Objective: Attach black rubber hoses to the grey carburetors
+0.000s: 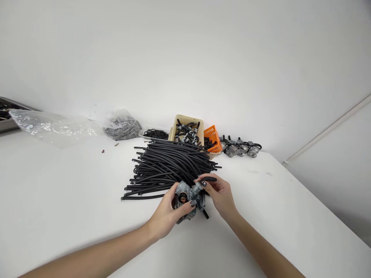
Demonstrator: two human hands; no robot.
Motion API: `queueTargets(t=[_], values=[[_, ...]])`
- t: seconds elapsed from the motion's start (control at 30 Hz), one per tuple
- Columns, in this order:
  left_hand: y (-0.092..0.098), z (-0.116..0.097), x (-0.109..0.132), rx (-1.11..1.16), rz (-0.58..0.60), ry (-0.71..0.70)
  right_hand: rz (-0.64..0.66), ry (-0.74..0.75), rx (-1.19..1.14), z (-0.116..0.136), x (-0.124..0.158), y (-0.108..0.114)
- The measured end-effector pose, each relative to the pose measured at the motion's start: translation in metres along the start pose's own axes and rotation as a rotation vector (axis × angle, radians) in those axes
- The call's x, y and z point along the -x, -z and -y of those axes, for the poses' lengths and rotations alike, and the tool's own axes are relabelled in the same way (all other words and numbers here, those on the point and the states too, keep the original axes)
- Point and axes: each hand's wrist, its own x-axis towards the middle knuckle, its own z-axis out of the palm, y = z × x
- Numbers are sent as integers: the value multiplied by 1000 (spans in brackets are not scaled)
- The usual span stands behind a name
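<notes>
carburetor [189,194] in hands [166,212] [222,196], fittings [188,136] in beige bin [173,131], orange basket [213,135] beside

Both bare forearms reach in over the table [72,173], the left forearm [95,251] slanting in from the lower left and the right forearm [265,245] from the lower right, nearer the table's right edge. The left hand [166,214] is closed in a firm grip, its thumb [184,210] stretched across toward the right hand [223,195], most of its other fingers hidden. The right hand sits slightly higher and nearer the table's far right corner, pinching between thumb and fingertips. Dark polish shows on both thumbnails [193,203].
</notes>
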Motion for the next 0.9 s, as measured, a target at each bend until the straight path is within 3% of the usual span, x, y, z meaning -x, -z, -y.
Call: queueTargets(t=[0.27, 0.5, 0.9], values=[[0, -3, -1, -7, -9, 9, -68, -49, -28, 2, -1, -3], [1, -3, 1, 9, 12, 3, 13, 93, -8, 5, 2, -2], [2, -2, -1, -1, -1, 20, 68, 63, -148, 1, 3, 0]])
